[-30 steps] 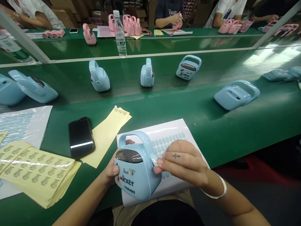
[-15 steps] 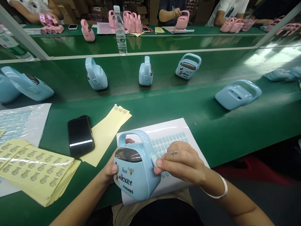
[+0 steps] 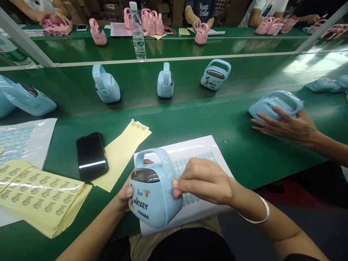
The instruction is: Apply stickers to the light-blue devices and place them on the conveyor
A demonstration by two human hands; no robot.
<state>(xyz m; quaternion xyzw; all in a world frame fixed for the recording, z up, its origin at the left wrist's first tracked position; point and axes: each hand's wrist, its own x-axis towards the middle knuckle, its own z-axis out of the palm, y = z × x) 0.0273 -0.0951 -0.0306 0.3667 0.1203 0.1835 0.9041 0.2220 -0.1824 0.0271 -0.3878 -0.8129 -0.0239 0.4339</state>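
Sheets of yellow barcode labels [image 3: 40,197] are stacked at the far left of the green bench [image 3: 223,127], partly over a clear plastic sheet [image 3: 24,139]. Just to their right a black phone [image 3: 91,156] is laid face up, touching a strip of yellow backing paper [image 3: 123,154]. Beyond these, on the darker conveyor belt [image 3: 136,87], several blue handled cases [image 3: 106,84] are spaced apart, and a water bottle [image 3: 137,32] is stood upright behind them.

At the near edge, a blue handled case with a cartoon print [image 3: 152,192] is held tilted over a white sheet of pale blue stickers [image 3: 195,163]. It is gripped from its left side by the left hand [image 3: 123,195], thumb laid on the printed front, fingers hidden behind. The right hand [image 3: 203,179] is curled, its thumb and forefinger pressed against the case's right side at the base of the handle; whether a sticker is pinched there cannot be told.

Farther right, another blue case [image 3: 274,105] is covered by a co-worker's hand [image 3: 288,125], fingers spread flat.
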